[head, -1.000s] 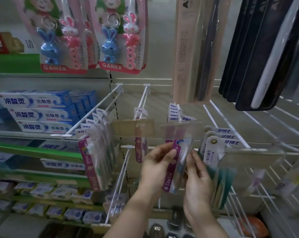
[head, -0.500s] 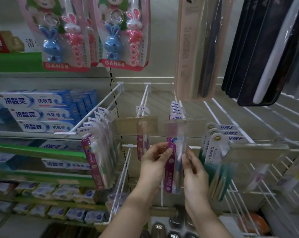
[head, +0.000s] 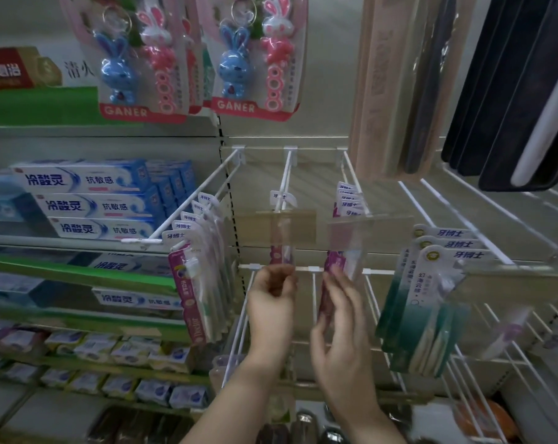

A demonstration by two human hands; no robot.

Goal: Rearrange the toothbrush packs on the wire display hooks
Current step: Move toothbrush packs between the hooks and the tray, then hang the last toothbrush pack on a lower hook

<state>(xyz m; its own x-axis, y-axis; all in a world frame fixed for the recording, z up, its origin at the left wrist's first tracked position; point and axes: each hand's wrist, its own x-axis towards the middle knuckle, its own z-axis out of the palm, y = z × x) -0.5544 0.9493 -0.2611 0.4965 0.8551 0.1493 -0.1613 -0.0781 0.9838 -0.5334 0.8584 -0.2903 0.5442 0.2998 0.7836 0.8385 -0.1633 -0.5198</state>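
A shop shelving bay (head: pixel 303 145) fills the view, its white wire display hooks (head: pixel 351 174) running out from the back panel toward the person, with boxed toothpaste (head: pixel 88 206) on the shelves to the left and rabbit-shaped children's packs (head: pixel 245 59) hanging above. On the hooks, a row of purple toothbrush packs (head: pixel 191 283) hangs at the left and a green row (head: pixel 421 312) at the right. Between them both hands are raised. The right hand (head: pixel 341 318) is nearer the task's pack: its fingers lie along a purple toothbrush pack (head: pixel 330 277) that hangs upright, long axis vertical, from the hook just above the hand, though blur hides whether they pinch it. The left hand (head: pixel 272 302), curled, is up at the foot of a lone purple pack (head: pixel 280 254) on the neighbouring hook; whether it grips that cannot be told.
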